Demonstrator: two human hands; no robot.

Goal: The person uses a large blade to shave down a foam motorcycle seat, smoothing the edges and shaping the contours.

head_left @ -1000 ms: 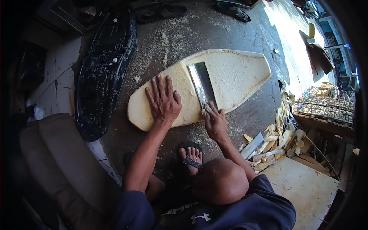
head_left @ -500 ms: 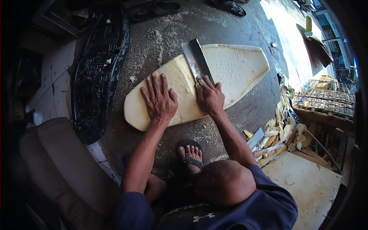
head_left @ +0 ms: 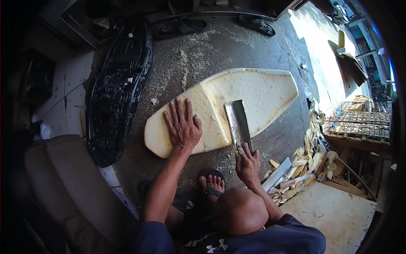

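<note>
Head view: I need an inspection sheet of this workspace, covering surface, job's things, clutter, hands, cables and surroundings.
Surface: dark floor, strewn with pale crumbs.
Job's things: cream foam lying on the floor; metal blade over its near edge, contact unclear.
Clutter: scrap pile at right; loose sandals at the far side.
Hands: left hand flat on the foam; right hand gripping the blade's near end.
Cables: nothing seen.
Surroundings: black shell and brown cushion at left; wire rack at right.

The fisheye head camera is looking down from close above the near side, facing the pale slab (head_left: 215, 111).
</note>
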